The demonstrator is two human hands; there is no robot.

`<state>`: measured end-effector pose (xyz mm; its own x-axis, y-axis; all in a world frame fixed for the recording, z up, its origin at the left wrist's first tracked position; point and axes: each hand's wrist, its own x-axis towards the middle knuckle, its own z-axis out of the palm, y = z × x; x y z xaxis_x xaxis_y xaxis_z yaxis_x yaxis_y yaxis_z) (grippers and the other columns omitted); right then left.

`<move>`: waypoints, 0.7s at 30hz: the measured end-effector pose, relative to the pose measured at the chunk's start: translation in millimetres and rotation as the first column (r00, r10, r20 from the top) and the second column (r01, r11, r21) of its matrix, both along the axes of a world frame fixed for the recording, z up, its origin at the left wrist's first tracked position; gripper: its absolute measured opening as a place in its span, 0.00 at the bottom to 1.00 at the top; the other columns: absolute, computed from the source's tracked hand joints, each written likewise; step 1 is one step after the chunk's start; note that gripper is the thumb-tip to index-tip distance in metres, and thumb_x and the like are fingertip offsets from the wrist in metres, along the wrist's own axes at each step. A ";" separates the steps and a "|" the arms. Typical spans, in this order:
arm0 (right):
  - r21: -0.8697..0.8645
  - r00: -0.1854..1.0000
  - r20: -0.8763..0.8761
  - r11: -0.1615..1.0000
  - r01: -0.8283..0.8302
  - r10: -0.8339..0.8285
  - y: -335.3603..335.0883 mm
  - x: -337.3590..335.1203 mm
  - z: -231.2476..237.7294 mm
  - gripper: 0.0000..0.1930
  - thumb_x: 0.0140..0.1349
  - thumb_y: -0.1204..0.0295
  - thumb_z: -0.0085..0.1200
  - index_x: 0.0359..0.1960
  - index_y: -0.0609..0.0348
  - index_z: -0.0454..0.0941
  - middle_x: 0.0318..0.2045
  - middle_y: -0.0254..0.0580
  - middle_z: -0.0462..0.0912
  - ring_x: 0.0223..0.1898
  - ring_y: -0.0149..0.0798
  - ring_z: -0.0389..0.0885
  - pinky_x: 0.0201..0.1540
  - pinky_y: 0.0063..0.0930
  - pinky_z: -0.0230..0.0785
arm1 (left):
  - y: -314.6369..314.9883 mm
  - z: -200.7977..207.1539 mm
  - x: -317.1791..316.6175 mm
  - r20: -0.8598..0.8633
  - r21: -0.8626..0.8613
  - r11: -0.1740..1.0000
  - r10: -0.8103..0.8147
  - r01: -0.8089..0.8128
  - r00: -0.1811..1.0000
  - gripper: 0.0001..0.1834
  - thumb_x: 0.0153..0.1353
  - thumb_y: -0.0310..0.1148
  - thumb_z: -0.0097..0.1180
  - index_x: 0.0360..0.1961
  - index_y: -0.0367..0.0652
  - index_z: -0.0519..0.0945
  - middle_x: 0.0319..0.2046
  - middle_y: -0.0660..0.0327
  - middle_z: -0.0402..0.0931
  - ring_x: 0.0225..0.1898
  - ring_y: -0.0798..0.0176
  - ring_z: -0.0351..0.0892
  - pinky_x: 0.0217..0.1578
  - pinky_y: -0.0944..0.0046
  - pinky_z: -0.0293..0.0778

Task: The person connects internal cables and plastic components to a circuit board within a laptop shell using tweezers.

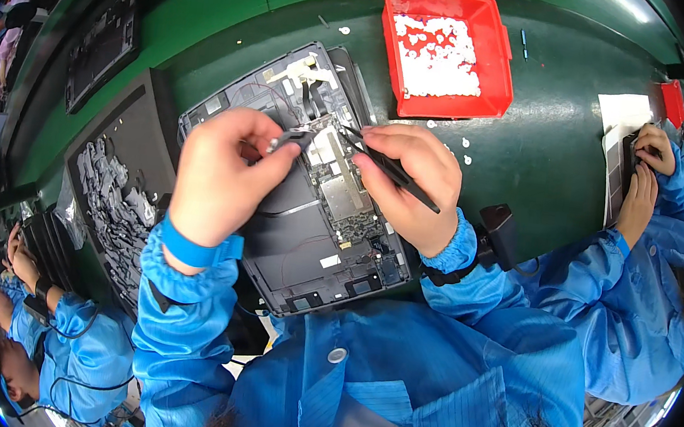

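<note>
An opened grey tablet (305, 243) lies face down on the green bench, its circuit board and dark battery exposed. My left hand (225, 172) hovers over its upper left and pinches a small dark metal part (290, 138) between thumb and fingers. My right hand (412, 183) rests over the tablet's upper right and grips black tweezers (388, 167), whose tip points left toward the small part above the circuit board.
A red bin (492, 54) of small white pieces stands behind the tablet. A dark tray (123, 190) of black parts lies at the left. A co-worker's hands (646, 175) work at the right; another person sits at the lower left.
</note>
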<state>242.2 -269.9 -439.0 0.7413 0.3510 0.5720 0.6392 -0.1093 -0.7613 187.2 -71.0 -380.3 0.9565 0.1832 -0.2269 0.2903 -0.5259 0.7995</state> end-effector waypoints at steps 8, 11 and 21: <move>-0.013 0.998 -0.058 1.000 0.008 -0.009 -0.6 0.0 5.6 0.11 0.45 0.80 0.64 0.31 0.66 0.77 0.29 0.47 0.80 0.32 0.46 0.80 0.34 0.32 0.72 | 21.5 -3.1 22.1 -0.101 -0.725 0.683 0.022 -0.089 0.995 0.03 0.59 0.24 0.54 0.31 0.38 0.73 0.33 0.56 0.79 0.31 0.62 0.82 0.27 0.71 0.75; 0.013 0.993 -0.121 1.000 0.001 0.001 -1.1 -1.2 2.6 0.12 0.44 0.80 0.65 0.31 0.66 0.77 0.30 0.48 0.80 0.32 0.47 0.80 0.35 0.33 0.72 | 2.9 0.0 22.0 -0.060 -0.699 0.693 0.188 -0.176 0.980 0.06 0.57 0.21 0.56 0.35 0.34 0.73 0.33 0.54 0.79 0.34 0.60 0.82 0.30 0.70 0.79; 0.495 0.668 -0.695 0.851 0.177 0.265 3.5 -7.2 11.9 0.07 0.54 0.85 0.58 0.33 0.69 0.73 0.36 0.47 0.81 0.38 0.31 0.79 0.40 0.23 0.73 | -10.8 -10.6 20.8 0.173 -0.647 0.739 0.380 -0.186 0.909 0.14 0.59 0.19 0.53 0.46 0.33 0.69 0.40 0.53 0.77 0.39 0.54 0.82 0.35 0.69 0.81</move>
<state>235.0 -266.4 -427.2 0.9709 0.2354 -0.0435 -0.1424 0.4217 -0.8955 208.0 -81.8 -390.9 0.9199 0.3728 -0.1217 0.0629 0.1662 0.9841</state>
